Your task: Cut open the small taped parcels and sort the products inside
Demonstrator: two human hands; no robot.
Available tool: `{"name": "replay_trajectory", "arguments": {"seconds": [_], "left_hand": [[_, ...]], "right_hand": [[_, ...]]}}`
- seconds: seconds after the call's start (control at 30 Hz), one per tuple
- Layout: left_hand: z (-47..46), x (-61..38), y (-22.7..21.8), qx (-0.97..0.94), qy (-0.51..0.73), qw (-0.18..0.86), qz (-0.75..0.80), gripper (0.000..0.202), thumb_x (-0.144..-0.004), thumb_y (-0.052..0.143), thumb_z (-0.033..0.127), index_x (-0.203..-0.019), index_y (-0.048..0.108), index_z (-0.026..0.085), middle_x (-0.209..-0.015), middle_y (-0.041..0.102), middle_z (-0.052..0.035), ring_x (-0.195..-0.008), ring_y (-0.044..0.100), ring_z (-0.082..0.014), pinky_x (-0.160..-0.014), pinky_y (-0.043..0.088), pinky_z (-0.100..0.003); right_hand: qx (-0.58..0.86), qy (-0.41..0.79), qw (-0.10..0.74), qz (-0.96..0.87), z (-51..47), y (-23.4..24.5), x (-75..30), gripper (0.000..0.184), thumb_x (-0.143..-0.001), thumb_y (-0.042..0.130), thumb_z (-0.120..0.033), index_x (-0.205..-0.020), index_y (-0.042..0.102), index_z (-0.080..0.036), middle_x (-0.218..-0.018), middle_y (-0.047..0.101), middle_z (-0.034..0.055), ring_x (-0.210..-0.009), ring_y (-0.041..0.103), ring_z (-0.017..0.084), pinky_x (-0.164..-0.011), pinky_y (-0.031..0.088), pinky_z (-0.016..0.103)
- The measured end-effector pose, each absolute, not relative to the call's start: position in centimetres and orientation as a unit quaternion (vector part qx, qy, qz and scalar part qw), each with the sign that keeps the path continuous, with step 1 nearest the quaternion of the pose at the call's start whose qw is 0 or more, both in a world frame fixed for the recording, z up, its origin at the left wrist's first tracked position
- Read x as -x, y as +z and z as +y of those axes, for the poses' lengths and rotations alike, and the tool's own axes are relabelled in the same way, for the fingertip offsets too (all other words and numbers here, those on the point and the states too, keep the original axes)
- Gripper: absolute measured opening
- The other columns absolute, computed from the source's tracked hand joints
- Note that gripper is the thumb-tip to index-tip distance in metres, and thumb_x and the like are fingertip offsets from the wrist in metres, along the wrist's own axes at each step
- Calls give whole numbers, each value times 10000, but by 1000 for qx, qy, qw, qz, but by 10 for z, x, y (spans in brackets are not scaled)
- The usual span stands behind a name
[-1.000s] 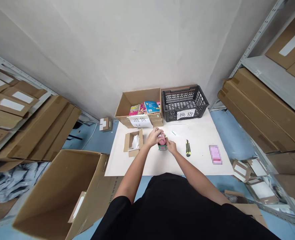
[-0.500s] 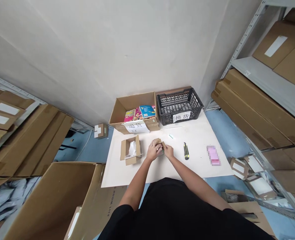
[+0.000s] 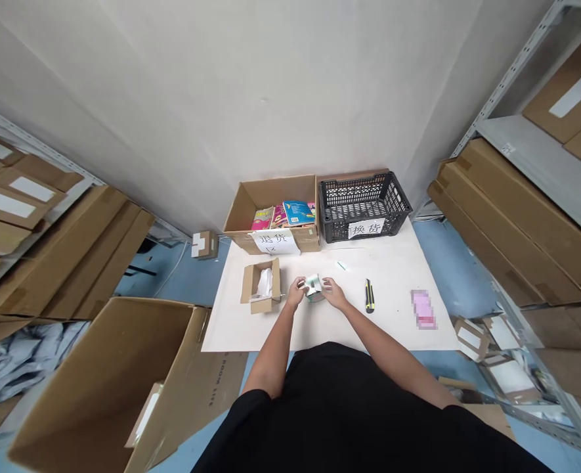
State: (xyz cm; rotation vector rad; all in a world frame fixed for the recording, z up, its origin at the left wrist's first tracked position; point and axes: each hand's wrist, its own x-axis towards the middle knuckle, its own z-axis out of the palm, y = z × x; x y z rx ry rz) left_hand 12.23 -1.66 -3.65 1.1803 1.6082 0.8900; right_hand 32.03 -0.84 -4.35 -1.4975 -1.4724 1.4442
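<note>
At the bench (image 3: 251, 332), the left hand (image 3: 297, 290) and right hand (image 3: 334, 293) are grasping a small white-and-green box (image 3: 313, 286) between their fingers; probably light and crushable, it is inviting gentle side holds.

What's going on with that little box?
A person's left hand and right hand are at either side of a small box on the white table. An open carton with something white inside stands to the left; a cutter lies to the right. Behind are a bigger box of books and a black crate.
</note>
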Motion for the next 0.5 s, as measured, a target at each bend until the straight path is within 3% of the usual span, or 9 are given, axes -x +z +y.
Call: {"name": "replay_trajectory", "arguments": {"seconds": [0.2,0.5], "left_hand": [[-38,-120,-41,-502,354,458,642,468,-683,706,92,-1136,705,212,-1563,462,-148,-1431,502,-286,-1043,530,-407],[-40,-122,-36,-515,359,444,639,353,-745,736,165,-1090,737,237,-1414,627,-98,-1386,545,-294,-1049,542,-424]], "right_hand": [[576,568,306,-502,-15,-51,-329,502,-779,694,-255,-1272,603,-227,-1153,705,67,-927,726,194,-902,580,362],[560,569,292,-526,-10,-58,-323,427,-787,706,-248,-1206,636,-285,-1135,711,27,-897,731,192,-917,591,396]]}}
